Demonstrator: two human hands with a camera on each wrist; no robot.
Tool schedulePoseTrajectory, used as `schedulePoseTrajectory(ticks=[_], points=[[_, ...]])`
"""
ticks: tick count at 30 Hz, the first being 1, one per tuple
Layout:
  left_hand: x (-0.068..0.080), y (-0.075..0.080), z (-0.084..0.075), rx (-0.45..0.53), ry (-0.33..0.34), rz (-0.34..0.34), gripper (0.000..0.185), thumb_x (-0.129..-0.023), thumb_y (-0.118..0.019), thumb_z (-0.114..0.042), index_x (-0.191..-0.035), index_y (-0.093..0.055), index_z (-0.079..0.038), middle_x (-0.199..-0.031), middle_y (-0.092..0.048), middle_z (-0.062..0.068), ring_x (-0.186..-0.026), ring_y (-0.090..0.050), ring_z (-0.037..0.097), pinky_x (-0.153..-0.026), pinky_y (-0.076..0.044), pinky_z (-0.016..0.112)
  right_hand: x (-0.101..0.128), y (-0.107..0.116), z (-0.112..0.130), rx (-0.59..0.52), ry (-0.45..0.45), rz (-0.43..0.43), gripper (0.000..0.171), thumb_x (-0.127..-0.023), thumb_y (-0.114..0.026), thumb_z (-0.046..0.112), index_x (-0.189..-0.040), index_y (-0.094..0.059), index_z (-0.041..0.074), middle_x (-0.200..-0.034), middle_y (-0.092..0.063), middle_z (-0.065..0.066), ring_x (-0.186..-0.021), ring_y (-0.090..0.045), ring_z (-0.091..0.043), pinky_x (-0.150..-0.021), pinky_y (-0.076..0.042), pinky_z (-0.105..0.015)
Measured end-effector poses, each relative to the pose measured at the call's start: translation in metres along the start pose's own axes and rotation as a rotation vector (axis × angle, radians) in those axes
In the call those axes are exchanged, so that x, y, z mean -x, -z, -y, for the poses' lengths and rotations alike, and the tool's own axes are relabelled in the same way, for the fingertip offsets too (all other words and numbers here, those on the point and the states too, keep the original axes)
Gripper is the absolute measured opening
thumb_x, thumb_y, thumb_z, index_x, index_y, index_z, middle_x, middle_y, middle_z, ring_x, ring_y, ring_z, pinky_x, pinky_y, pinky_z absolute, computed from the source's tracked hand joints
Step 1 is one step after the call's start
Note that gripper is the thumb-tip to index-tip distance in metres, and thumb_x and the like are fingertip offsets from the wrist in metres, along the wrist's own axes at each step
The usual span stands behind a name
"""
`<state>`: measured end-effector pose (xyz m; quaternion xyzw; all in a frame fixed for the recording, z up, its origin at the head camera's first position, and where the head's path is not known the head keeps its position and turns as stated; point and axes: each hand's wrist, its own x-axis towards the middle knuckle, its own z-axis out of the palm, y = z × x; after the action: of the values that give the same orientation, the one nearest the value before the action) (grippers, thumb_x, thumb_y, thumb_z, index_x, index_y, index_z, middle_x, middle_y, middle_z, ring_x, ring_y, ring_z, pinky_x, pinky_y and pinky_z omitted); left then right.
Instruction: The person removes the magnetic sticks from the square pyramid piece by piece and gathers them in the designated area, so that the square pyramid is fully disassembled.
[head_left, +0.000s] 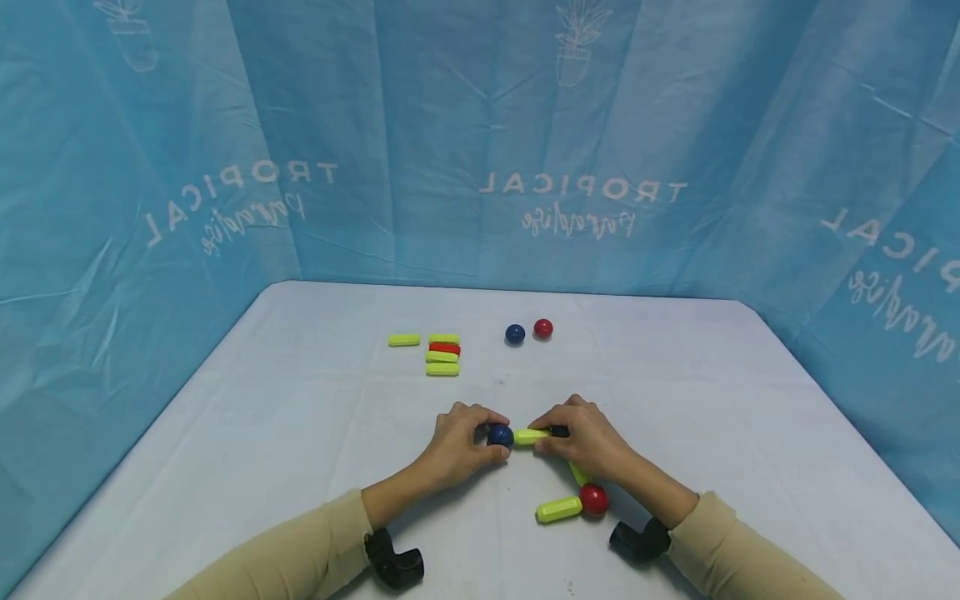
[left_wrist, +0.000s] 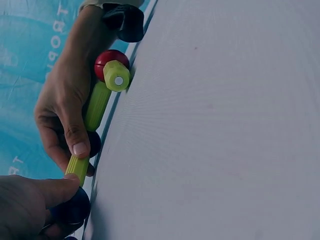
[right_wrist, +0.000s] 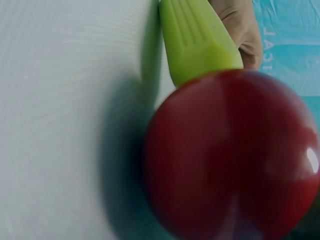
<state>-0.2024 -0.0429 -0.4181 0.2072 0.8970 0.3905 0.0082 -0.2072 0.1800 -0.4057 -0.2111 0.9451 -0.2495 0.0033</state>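
Observation:
My left hand (head_left: 467, 435) grips a dark blue ball (head_left: 500, 435) at the table's near middle. Its fingers curl round that same blue ball (left_wrist: 72, 210) in the left wrist view. My right hand (head_left: 581, 440) pinches a yellow-green rod (head_left: 531, 436) that meets the blue ball end-on; the thumb presses on this rod (left_wrist: 77, 167). Another dark ball (head_left: 558, 431) sits under the right fingers. From there a second green rod (left_wrist: 97, 105) runs back to a red ball (head_left: 593, 498), which a third rod (head_left: 558, 508) also joins. The red ball (right_wrist: 230, 155) fills the right wrist view.
Spare pieces lie farther back on the white table (head_left: 300, 433): several yellow-green rods (head_left: 442, 369), one more set apart (head_left: 404, 340), a red rod (head_left: 444, 348), a blue ball (head_left: 514, 334) and a red ball (head_left: 543, 328). A blue printed curtain (head_left: 480, 142) closes off three sides.

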Motion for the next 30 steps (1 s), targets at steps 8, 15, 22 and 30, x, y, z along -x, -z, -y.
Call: schedulePoseTrajectory(ticks=[8, 15, 22, 30], points=[[0.001, 0.007, 0.005, -0.006, 0.031, -0.033, 0.035, -0.077, -0.076, -0.025, -0.110, -0.068, -0.017, -0.107, -0.067, -0.001, -0.098, -0.047, 0.015, -0.086, -0.029, 0.036, 0.000, 0.000, -0.002, -0.003, 0.009, 0.001, 0.024, -0.078, -0.075, 0.026, -0.102, -0.074, 0.027, -0.095, -0.069, 0.015, -0.089, -0.047, -0.007, -0.075, -0.037, -0.025], [-0.014, 0.038, 0.017, 0.024, 0.129, -0.125, 0.037, -0.080, -0.075, -0.023, -0.116, -0.067, -0.016, -0.111, -0.066, 0.001, -0.106, -0.047, 0.020, -0.095, -0.029, 0.044, 0.001, 0.004, -0.007, -0.017, -0.038, 0.000, 0.025, -0.077, -0.077, 0.025, -0.101, -0.073, 0.028, -0.094, -0.067, 0.016, -0.091, -0.047, -0.008, -0.077, -0.038, -0.028], [-0.062, 0.051, 0.012, 0.027, 0.213, -0.160, 0.041, -0.083, -0.072, -0.031, -0.122, -0.063, -0.021, -0.120, -0.061, 0.007, -0.117, -0.044, 0.027, -0.094, -0.033, 0.047, -0.001, 0.004, -0.008, -0.044, -0.037, 0.018, 0.024, -0.078, -0.076, 0.025, -0.102, -0.073, 0.028, -0.095, -0.067, 0.016, -0.091, -0.047, -0.009, -0.076, -0.038, -0.028], [-0.117, 0.050, 0.020, -0.066, 0.199, -0.129, 0.042, -0.086, -0.068, -0.034, -0.124, -0.060, -0.019, -0.123, -0.061, 0.008, -0.114, -0.047, 0.025, -0.099, -0.030, 0.043, 0.000, 0.000, -0.006, -0.060, -0.033, 0.016, 0.024, -0.078, -0.076, 0.026, -0.101, -0.073, 0.029, -0.094, -0.066, 0.017, -0.090, -0.047, -0.008, -0.074, -0.038, -0.027]])
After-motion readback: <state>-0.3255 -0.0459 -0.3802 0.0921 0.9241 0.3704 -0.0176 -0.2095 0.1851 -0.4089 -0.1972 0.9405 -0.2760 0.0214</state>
